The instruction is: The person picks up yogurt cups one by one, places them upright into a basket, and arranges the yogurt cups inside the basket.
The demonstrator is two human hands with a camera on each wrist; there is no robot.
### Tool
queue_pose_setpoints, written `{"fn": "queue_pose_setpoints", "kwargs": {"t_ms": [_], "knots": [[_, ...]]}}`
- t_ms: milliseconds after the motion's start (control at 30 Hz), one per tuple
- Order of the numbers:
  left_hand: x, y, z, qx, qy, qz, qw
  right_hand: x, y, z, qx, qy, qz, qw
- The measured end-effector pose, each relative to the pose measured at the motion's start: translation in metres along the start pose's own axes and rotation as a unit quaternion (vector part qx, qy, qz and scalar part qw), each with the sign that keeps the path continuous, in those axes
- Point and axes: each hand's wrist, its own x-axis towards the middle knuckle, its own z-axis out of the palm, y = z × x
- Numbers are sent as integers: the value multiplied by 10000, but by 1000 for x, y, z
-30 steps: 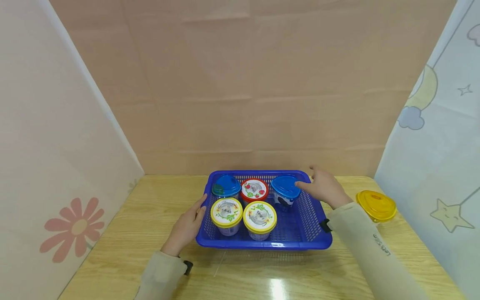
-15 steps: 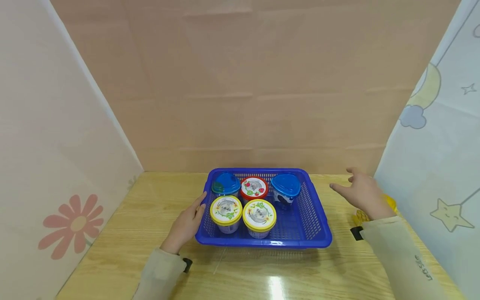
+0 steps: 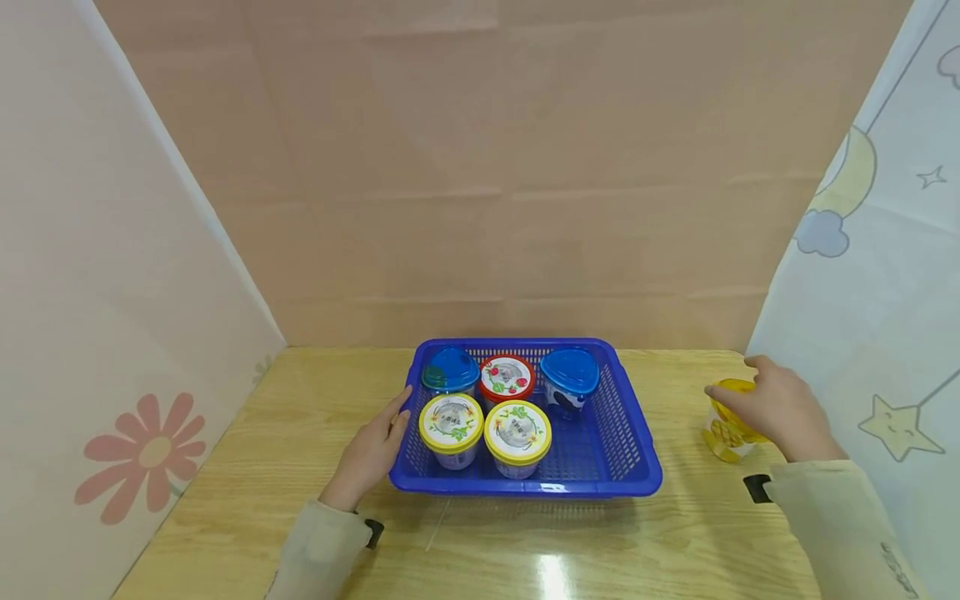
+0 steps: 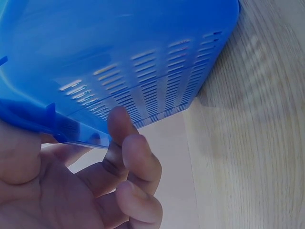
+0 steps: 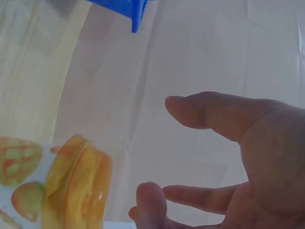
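My left hand [image 3: 369, 454] holds the left rim of a blue plastic basket [image 3: 637, 483]; in the left wrist view its thumb and index finger are at the rim, other fingers loosely bent beside the slotted wall. Inside are two yellow-lidded tubs [image 3: 453, 421], a red-lidded tub [image 3: 507, 379] and two blue-lidded containers [image 3: 571, 372]. Over at the right, my right hand [image 3: 787, 412] is spread above a yellow-lidded container [image 3: 723, 437] with fruit pictures, partly covering it. The right wrist view shows a gap between these fingers and the yellow lid [image 5: 78, 186].
The basket stands on a wooden table [image 3: 300, 417], its right part holding no tubs. A brown paper backdrop [image 3: 495, 208] rises behind, with patterned side panels [image 3: 862, 333] left and right. The yellow-lidded container is near the right panel.
My right hand has left the blue-lidded container at the basket's right and travelled right, to over the yellow-lidded container. The left hand stays at the basket rim.
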Motion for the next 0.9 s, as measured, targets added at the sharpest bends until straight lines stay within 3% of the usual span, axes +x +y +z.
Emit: {"fn": "queue_pose_setpoints", "kwargs": {"t_ms": [167, 500, 900], "knots": [[-2, -1, 0, -59, -43, -63, 10000, -2, 13, 2, -19, -25, 240, 9997], [-1, 0, 0, -17, -42, -25, 10000, -4, 30, 4, 247, -573, 930, 9937], [-1, 1, -1, -89, -58, -13, 9999, 1, 43, 10, 346, -724, 995, 9918]]}}
